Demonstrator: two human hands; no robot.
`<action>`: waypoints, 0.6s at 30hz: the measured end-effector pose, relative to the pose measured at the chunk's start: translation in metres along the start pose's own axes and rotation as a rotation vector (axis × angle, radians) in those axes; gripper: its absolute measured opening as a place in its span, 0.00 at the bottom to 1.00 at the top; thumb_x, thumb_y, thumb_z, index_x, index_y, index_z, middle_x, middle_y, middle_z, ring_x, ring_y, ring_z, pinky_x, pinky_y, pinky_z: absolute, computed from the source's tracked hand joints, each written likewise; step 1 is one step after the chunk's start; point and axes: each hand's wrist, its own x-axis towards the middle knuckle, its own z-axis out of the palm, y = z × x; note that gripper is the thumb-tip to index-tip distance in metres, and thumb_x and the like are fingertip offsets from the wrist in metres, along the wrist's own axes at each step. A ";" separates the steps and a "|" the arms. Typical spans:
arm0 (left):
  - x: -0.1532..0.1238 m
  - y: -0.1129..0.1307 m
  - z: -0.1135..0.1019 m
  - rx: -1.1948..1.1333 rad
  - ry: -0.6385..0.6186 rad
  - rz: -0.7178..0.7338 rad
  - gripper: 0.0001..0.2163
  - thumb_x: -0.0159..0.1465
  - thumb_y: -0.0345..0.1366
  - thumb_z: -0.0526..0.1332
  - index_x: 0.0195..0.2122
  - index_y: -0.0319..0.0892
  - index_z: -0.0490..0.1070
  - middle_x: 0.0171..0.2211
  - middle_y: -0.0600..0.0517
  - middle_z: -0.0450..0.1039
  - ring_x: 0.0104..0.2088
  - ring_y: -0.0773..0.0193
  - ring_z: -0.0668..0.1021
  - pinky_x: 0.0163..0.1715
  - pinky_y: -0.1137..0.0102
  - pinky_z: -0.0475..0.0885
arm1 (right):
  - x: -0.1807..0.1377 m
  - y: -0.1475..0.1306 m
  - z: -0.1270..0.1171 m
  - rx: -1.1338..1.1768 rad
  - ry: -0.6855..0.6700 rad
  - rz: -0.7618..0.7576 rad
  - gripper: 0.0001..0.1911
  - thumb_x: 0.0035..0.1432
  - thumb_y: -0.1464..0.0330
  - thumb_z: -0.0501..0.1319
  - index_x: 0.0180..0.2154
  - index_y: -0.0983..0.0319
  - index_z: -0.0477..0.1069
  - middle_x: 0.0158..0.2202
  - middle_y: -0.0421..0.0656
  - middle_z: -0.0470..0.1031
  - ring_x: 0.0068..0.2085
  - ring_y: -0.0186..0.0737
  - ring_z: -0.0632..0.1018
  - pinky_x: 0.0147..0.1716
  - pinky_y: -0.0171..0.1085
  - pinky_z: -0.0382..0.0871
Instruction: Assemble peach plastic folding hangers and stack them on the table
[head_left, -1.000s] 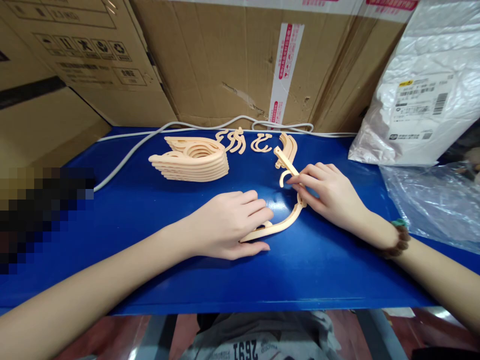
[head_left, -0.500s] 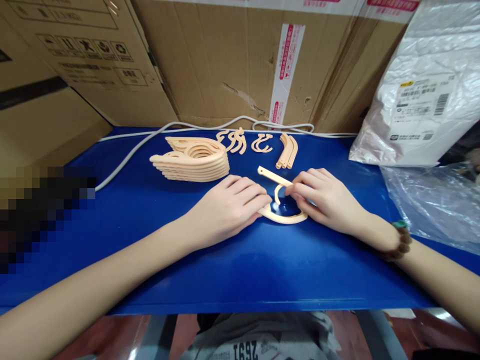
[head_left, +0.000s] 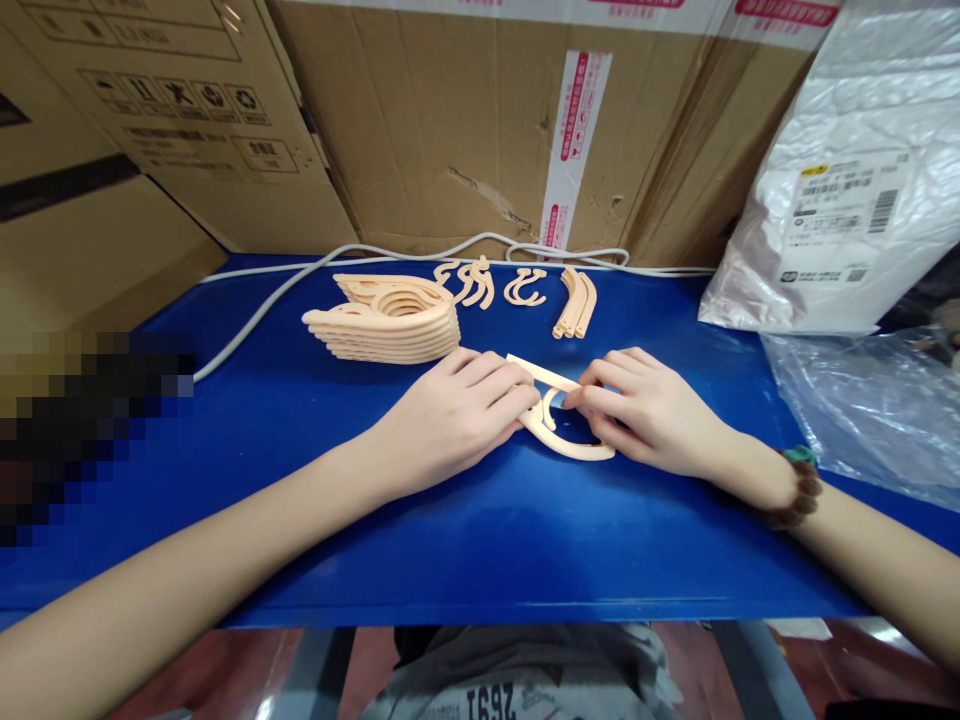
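Bench (head_left: 465, 560) is blue, and cardboard boxes (head_left: 450, 130) stand behind its far edge. A white plastic bag (head_left: 829, 195) stands at its far right corner. The left hand (head_left: 472, 418) and the right hand (head_left: 649, 412) are near the middle of the bench. A stack of cream parts (head_left: 386, 337) lies beyond the left hand, closer to the far edge. Between the hands is the jointed piece (head_left: 570, 448): the left hand has its fingers clamped on its left end, the right hand on its straight strip (head_left: 551, 376). Curved strips (head_left: 576, 305) and smaller hooks (head_left: 512, 289) lie close to the far edge.
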 end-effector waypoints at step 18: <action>-0.001 -0.001 -0.003 -0.018 0.034 -0.100 0.08 0.69 0.31 0.54 0.42 0.38 0.72 0.33 0.50 0.77 0.32 0.61 0.73 0.35 0.64 0.64 | -0.001 -0.001 0.000 0.068 0.019 -0.016 0.13 0.66 0.69 0.49 0.41 0.63 0.72 0.35 0.46 0.72 0.35 0.41 0.69 0.38 0.41 0.60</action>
